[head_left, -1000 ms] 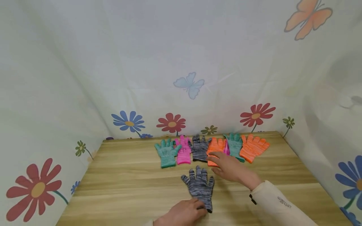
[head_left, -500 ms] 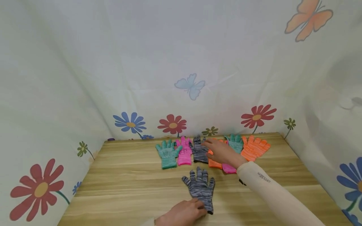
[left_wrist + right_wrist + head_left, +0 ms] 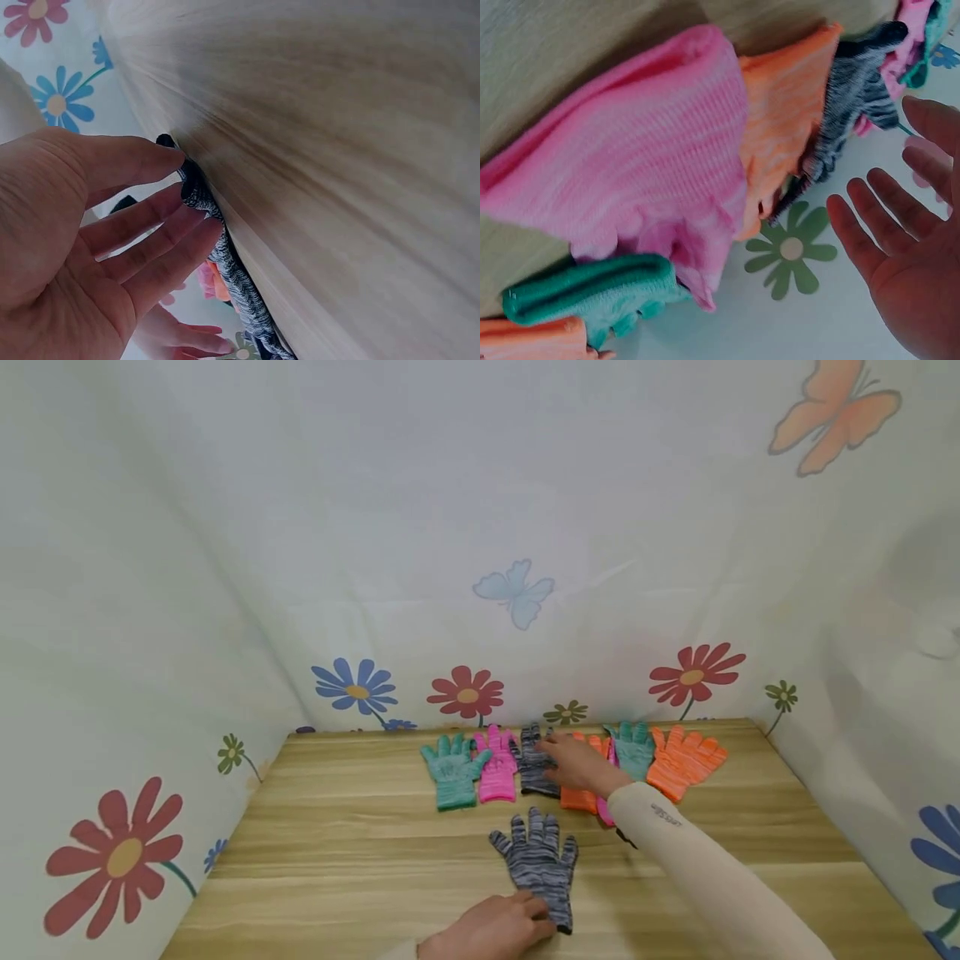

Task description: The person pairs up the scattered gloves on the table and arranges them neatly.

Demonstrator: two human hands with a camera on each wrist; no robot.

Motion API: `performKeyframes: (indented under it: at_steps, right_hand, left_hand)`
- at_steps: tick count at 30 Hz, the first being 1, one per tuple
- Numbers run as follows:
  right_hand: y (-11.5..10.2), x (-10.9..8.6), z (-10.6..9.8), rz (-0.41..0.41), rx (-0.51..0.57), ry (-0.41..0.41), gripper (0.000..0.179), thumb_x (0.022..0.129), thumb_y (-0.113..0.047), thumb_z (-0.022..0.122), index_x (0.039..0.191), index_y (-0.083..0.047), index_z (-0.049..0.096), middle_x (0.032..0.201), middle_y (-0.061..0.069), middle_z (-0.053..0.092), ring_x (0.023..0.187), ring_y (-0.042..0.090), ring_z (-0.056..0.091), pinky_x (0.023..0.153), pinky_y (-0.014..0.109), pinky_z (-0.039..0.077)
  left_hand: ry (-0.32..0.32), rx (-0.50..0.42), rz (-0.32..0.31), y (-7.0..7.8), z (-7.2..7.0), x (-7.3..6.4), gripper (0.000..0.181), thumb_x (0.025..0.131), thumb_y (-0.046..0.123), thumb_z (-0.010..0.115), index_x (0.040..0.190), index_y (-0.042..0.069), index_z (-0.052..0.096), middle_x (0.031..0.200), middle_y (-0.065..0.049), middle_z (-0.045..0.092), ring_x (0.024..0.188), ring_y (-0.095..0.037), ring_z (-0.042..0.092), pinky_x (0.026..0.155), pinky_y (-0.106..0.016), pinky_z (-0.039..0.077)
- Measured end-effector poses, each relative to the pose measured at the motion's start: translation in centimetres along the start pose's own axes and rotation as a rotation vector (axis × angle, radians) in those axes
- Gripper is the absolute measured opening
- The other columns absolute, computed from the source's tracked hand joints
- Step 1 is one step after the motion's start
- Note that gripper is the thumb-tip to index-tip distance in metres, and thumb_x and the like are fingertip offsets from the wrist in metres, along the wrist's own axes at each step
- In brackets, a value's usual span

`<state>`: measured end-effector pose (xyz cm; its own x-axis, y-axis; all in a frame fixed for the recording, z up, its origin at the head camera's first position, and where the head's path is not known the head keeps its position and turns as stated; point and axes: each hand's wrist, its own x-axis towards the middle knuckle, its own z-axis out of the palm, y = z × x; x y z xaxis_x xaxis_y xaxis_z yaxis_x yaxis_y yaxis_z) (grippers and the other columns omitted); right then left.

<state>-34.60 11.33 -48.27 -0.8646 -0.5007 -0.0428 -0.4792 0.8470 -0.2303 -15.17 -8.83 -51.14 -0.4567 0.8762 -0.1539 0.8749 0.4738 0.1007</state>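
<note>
A dark grey mottled knit glove lies flat near the table's front, fingers pointing away. My left hand rests at its cuff; in the left wrist view thumb and fingertips touch the knit with relaxed fingers. Farther back, my right hand reaches over the row of gloves, fingertips overlapping a second grey glove. Its fingers are spread and hold nothing in the right wrist view. Under the right hand and wrist are an orange glove and a pink glove, partly hidden.
Left in the row lie a green glove and a pink glove. At its right are another green glove and an orange glove. A flower-printed cloth rises behind the wooden table.
My right hand has moved left and away from me, from over the orange glove to the grey one in the row. The left hand stays at the front glove's cuff.
</note>
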Motion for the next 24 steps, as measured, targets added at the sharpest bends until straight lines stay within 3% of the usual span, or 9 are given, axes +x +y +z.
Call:
performKeyframes:
  at_steps: [6, 12, 18, 24]
  right_hand:
    - [0.3, 1.5, 1.4, -0.028, -0.029, 0.05, 0.046, 0.096, -0.024, 0.064, 0.14, -0.014, 0.055, 0.142, 0.014, 0.053, 0.124, 0.032, 0.057, 0.098, 0.049, 0.051]
    - [0.4, 2.4, 2.1, -0.04, -0.059, 0.014, 0.045, 0.095, -0.021, 0.065, 0.139, -0.013, 0.057, 0.143, 0.015, 0.052, 0.125, 0.033, 0.056, 0.099, 0.049, 0.05]
    - [0.6, 3.0, 2.5, -0.065, -0.092, -0.036, 0.042, 0.095, -0.021, 0.066, 0.136, -0.015, 0.059, 0.145, 0.016, 0.051, 0.127, 0.033, 0.055, 0.101, 0.048, 0.049]
    - [0.6, 3.4, 2.9, -0.052, -0.104, -0.027, 0.036, 0.094, -0.018, 0.066, 0.13, -0.016, 0.064, 0.14, 0.015, 0.056, 0.126, 0.031, 0.057, 0.103, 0.047, 0.048]
  left_hand:
    - [-0.008, -0.008, 0.0, 0.0, 0.2, -0.1, 0.04, 0.093, 0.056, 0.055, 0.121, 0.028, 0.066, 0.119, 0.011, 0.061, 0.099, -0.001, 0.055, 0.068, -0.014, 0.046]
    - [-0.012, -0.017, 0.001, 0.1, 0.2, -0.1, 0.039, 0.093, 0.055, 0.056, 0.121, 0.028, 0.066, 0.119, 0.011, 0.061, 0.097, -0.001, 0.054, 0.066, -0.014, 0.045]
    - [0.03, 0.013, 0.016, 0.1, 0.3, 0.1, 0.038, 0.094, 0.054, 0.054, 0.118, 0.027, 0.067, 0.117, 0.011, 0.061, 0.098, -0.001, 0.054, 0.069, -0.013, 0.045]
    - [0.047, 0.043, 0.017, 0.4, 0.4, 0.2, 0.031, 0.096, 0.048, 0.055, 0.116, 0.027, 0.068, 0.115, 0.012, 0.062, 0.096, 0.0, 0.054, 0.068, -0.013, 0.044]
